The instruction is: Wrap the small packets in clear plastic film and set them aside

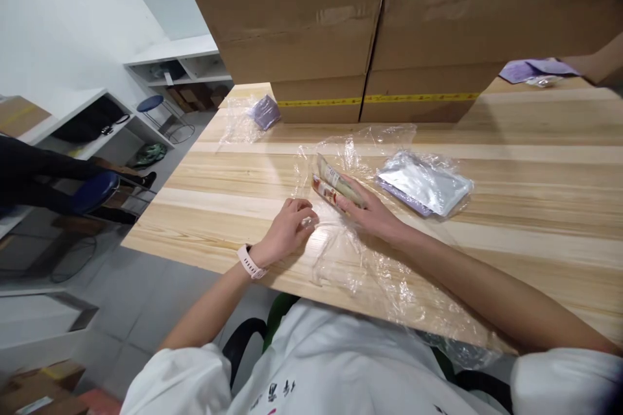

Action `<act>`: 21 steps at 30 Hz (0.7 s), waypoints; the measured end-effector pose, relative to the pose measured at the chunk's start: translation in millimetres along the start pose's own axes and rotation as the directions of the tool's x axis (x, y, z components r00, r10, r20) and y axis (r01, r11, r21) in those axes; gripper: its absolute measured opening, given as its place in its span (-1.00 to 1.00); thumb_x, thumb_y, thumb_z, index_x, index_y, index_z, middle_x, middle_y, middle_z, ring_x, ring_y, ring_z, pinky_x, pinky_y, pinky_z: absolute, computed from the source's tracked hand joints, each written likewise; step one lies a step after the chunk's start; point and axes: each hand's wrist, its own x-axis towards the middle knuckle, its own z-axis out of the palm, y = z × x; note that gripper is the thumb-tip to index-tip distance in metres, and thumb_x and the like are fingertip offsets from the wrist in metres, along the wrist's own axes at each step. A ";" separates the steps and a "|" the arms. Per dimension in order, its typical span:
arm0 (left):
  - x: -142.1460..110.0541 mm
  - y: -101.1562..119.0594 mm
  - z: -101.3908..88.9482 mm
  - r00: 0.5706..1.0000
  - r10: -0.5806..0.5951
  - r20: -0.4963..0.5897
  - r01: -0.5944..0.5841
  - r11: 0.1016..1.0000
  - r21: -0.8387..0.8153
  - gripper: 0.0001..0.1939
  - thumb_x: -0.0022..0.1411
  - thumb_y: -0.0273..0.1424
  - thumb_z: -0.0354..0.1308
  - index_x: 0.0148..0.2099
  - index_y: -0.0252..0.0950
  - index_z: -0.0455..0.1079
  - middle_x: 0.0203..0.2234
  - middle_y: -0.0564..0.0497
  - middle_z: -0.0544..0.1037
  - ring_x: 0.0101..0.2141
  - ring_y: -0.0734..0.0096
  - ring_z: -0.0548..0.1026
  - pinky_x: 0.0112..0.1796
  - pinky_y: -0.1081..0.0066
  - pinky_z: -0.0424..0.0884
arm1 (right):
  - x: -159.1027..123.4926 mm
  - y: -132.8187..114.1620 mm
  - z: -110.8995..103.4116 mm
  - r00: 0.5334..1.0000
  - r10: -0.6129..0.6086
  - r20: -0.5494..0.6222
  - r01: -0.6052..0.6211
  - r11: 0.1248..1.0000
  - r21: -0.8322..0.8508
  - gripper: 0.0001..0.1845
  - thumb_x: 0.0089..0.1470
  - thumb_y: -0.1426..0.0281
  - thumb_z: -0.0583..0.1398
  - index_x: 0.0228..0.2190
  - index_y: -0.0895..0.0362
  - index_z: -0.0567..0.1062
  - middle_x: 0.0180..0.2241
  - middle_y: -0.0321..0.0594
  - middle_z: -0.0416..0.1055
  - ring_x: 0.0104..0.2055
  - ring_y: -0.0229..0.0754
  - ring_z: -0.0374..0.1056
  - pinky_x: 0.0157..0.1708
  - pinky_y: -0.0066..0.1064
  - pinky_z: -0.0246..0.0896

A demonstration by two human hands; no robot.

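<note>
My right hand (372, 211) is wrapped around a couple of flat printed packets (328, 189), which stand tilted on edge, one greenish and one red-brown. My left hand (292, 227), with a pale pink band at the wrist, is curled closed just left of them. Its fingertips pinch a shiny bit of clear plastic film (341, 259), which spreads under both hands and down over the table's front edge. To the right of my right hand lies a silver pouch (426, 181), in clear plastic, over a purple packet (406, 200).
Large cardboard boxes (311, 26) form a wall along the back of the wooden table (195, 220). A wrapped purple packet (265, 112) lies at the far left corner. Another person's arm (601, 61) reaches in at right beside purple packets (535, 69). Blue stools (97, 191) stand on the floor at left.
</note>
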 end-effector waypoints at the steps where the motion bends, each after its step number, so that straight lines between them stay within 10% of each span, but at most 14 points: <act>1: 0.8 -2.7 -0.7 1.000 0.026 0.009 -0.026 0.999 0.022 -0.86 0.28 -0.48 0.13 -0.20 -0.25 0.52 -0.08 -0.17 0.50 -0.02 0.07 0.40 0.04 0.05 0.36 | -1.2 2.8 -1.4 0.999 0.022 -0.035 -0.022 1.000 0.013 -0.36 0.27 0.04 0.16 0.30 -0.09 0.28 0.23 -0.13 0.39 0.20 0.15 0.37 0.13 0.15 0.33; 9: -7.4 -21.9 -58.6 0.991 -0.134 -0.010 0.134 0.975 0.176 -0.84 0.12 -0.54 0.15 -0.31 -0.26 0.55 -0.03 -0.21 0.54 0.04 -0.09 0.40 0.09 -0.09 0.32 | -4.5 11.0 -3.9 0.997 0.013 -0.071 -0.020 0.996 -0.086 -0.58 0.21 0.16 0.20 0.05 0.02 0.53 -0.12 -0.09 0.60 -0.16 0.11 0.52 -0.13 0.10 0.47; 12: -14.2 -8.3 -72.4 0.975 -0.210 -0.074 0.198 0.970 -0.139 -0.68 0.13 -0.54 0.15 -0.08 -0.22 0.57 0.11 -0.16 0.50 0.18 -0.06 0.35 0.20 -0.09 0.23 | -4.0 11.1 -1.6 0.998 0.007 -0.068 -0.013 0.996 -0.085 -0.51 0.23 0.12 0.18 0.13 -0.01 0.48 -0.10 -0.09 0.59 -0.11 0.13 0.51 -0.08 0.16 0.46; 16: -8.2 17.7 -52.3 0.937 -0.324 0.133 0.319 0.636 -0.702 -0.58 0.23 -0.44 0.22 0.14 -0.17 0.46 0.11 -0.09 0.52 0.05 0.17 0.51 0.10 0.13 0.40 | -4.6 10.0 0.8 0.990 0.061 -0.125 -0.061 0.998 0.001 -0.31 0.21 0.10 0.19 0.31 -0.03 0.27 0.05 -0.02 0.52 -0.06 0.16 0.51 -0.12 0.16 0.50; 21: 15.7 29.4 -24.7 0.846 -0.461 0.266 0.417 0.262 -0.870 -0.61 0.08 -0.59 0.30 -0.01 -0.28 0.49 0.05 -0.14 0.54 0.04 0.23 0.53 0.00 0.26 0.47 | -3.4 13.8 1.7 0.980 0.121 -0.159 -0.094 0.981 0.168 -0.34 0.21 0.13 0.19 0.28 0.02 0.31 0.15 0.00 0.45 0.02 0.14 0.49 -0.13 0.05 0.56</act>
